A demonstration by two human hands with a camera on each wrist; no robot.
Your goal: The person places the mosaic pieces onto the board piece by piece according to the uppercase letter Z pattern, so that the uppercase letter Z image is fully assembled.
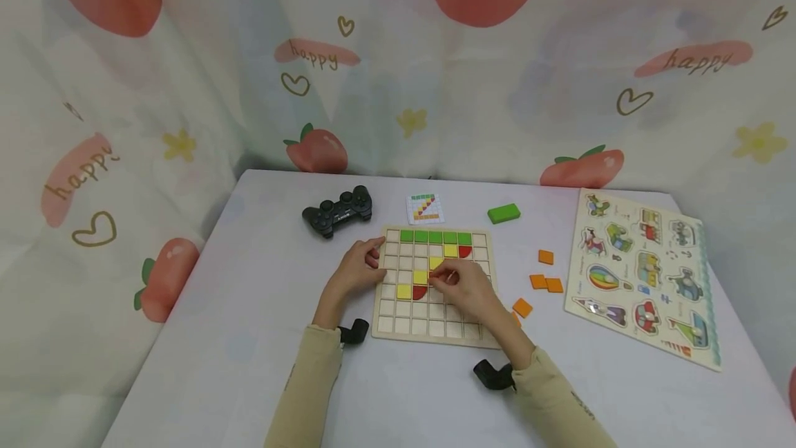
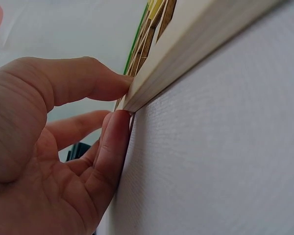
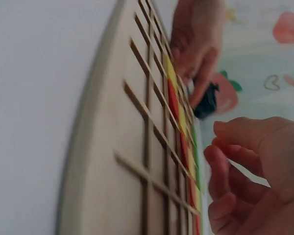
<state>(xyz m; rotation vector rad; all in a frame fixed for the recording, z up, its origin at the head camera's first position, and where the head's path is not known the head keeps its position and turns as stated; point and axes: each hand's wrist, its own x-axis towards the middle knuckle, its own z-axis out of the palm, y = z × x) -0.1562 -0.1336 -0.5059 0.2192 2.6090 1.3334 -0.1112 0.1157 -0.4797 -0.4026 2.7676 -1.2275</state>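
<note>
A wooden grid board [image 1: 429, 340] lies on the table with a row of green tiles [image 1: 435, 237] near its far side. Yellow tiles [image 1: 404, 292] run diagonally across it, with red rounded pieces [image 1: 419, 292] beside them. At its left edge my left hand [image 1: 357, 268] grips the frame, thumb on top and fingers against the side. My right hand [image 1: 463, 289] hovers close over the middle cells, covering some of them. In the right wrist view its thumb and curled fingers [image 3: 240, 132] stand near each other with nothing visible between them.
Behind the board are a pattern card [image 1: 425, 209], a black game controller [image 1: 338, 211] and a green block [image 1: 504, 213]. Several orange tiles [image 1: 546, 256] lie to the right, one partly behind my right arm. A picture puzzle board [image 1: 575, 268] sits at the table's right side.
</note>
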